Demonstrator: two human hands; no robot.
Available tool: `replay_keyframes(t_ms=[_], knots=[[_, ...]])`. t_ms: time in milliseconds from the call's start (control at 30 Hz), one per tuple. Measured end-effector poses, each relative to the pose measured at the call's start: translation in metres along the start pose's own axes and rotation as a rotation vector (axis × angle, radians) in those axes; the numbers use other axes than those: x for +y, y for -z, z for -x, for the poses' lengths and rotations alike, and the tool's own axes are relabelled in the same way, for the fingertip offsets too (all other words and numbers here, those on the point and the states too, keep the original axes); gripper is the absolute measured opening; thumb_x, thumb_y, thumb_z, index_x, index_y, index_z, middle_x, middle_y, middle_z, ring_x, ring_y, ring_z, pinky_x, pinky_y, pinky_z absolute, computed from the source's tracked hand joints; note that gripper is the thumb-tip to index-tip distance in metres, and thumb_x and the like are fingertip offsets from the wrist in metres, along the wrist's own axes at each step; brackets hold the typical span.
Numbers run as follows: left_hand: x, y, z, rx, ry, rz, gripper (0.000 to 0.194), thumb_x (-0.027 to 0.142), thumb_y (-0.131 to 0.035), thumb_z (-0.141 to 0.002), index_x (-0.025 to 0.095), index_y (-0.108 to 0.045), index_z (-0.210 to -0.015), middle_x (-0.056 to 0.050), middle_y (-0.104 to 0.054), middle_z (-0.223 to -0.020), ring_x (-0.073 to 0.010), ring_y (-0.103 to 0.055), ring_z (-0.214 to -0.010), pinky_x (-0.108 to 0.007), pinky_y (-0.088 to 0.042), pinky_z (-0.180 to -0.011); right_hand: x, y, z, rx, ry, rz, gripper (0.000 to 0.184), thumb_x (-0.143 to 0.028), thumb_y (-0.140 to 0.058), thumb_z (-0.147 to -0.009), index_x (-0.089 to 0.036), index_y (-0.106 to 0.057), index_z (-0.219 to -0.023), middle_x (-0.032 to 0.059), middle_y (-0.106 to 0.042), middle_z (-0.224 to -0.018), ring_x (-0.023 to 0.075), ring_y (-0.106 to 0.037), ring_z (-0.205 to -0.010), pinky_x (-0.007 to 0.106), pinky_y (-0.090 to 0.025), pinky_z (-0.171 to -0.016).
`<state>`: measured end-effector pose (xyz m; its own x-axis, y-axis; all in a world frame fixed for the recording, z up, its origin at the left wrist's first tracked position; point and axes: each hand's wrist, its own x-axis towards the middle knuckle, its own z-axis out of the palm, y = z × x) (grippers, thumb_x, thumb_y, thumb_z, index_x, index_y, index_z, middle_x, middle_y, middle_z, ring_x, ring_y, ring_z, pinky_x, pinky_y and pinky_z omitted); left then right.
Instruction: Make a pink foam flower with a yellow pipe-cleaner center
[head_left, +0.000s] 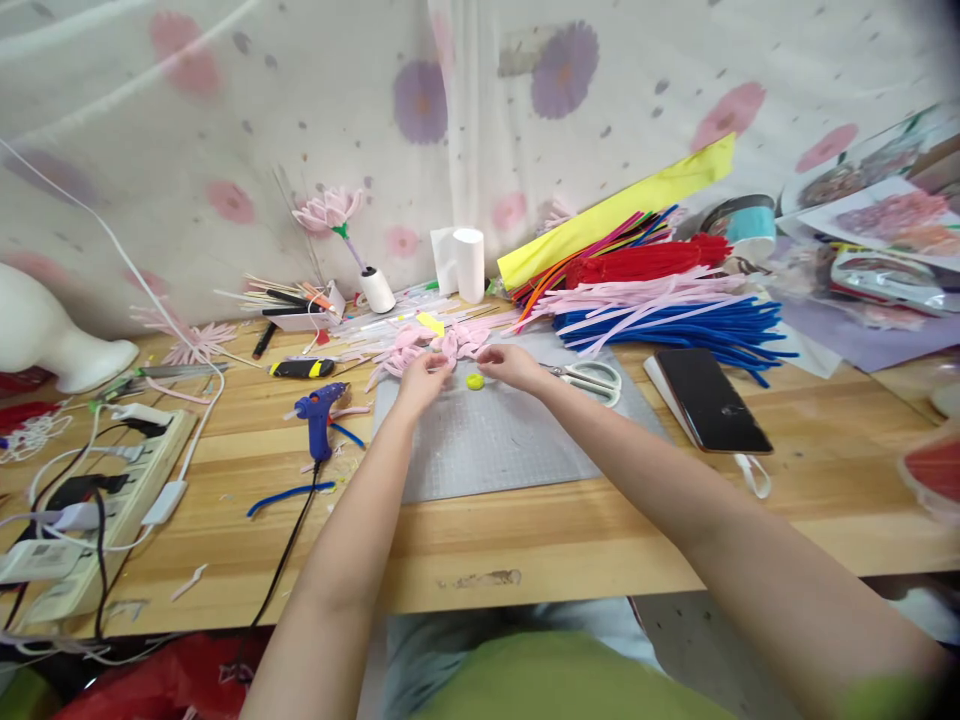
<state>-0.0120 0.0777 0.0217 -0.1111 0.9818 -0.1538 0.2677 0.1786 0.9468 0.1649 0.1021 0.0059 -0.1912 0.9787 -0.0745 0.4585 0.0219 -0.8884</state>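
Over the grey cutting mat (495, 440), both my hands are close together near its far edge. Beside a heap of pink chenille-stem petals (409, 345), my left hand (424, 382) has its fingers curled in a pinch at one of the petals. To its right, my right hand (513, 366) has thumb and fingertips drawn together near the petals' right end; whatever it may hold is too small to make out. A small yellow-green round piece (475, 381) lies on the mat between the hands. Scissors (589, 380) with pale handles rest behind my right wrist.
Left of the mat are a blue glue gun (319, 415), a utility knife (301, 369) and a power strip (127, 510). Bundled blue chenille stems (675, 335) lie back right, near a phone (709, 400). A pink flower (330, 212) stands in a white holder (377, 291).
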Motion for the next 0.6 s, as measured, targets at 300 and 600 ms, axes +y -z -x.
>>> replay_keyframes(t_ms=[300, 600], knots=[[-0.004, 0.031, -0.023, 0.193, -0.032, 0.033, 0.019, 0.030, -0.056, -0.075, 0.014, -0.060, -0.065, -0.002, -0.060, -0.059, -0.0111, -0.055, -0.051, -0.023, -0.044, -0.051, -0.010, 0.010, -0.019, 0.114, -0.051, 0.022, 0.023, -0.018, -0.038, -0.087, -0.018, -0.047, -0.065, -0.0006, -0.055, -0.058, 0.0094, -0.050, -0.051, 0.020, -0.040, -0.052], [-0.005, 0.048, -0.061, 0.498, -0.181, -0.044, 0.016, 0.031, -0.063, -0.070, 0.018, -0.057, -0.074, -0.002, -0.061, -0.073, -0.0153, -0.060, -0.075, -0.029, -0.047, -0.076, -0.010, -0.005, -0.036, 0.076, 0.040, 0.060, 0.025, -0.027, -0.049, -0.084, -0.017, -0.048, -0.060, -0.0008, -0.057, -0.056, 0.0090, -0.052, -0.053, 0.019, -0.037, -0.052]])
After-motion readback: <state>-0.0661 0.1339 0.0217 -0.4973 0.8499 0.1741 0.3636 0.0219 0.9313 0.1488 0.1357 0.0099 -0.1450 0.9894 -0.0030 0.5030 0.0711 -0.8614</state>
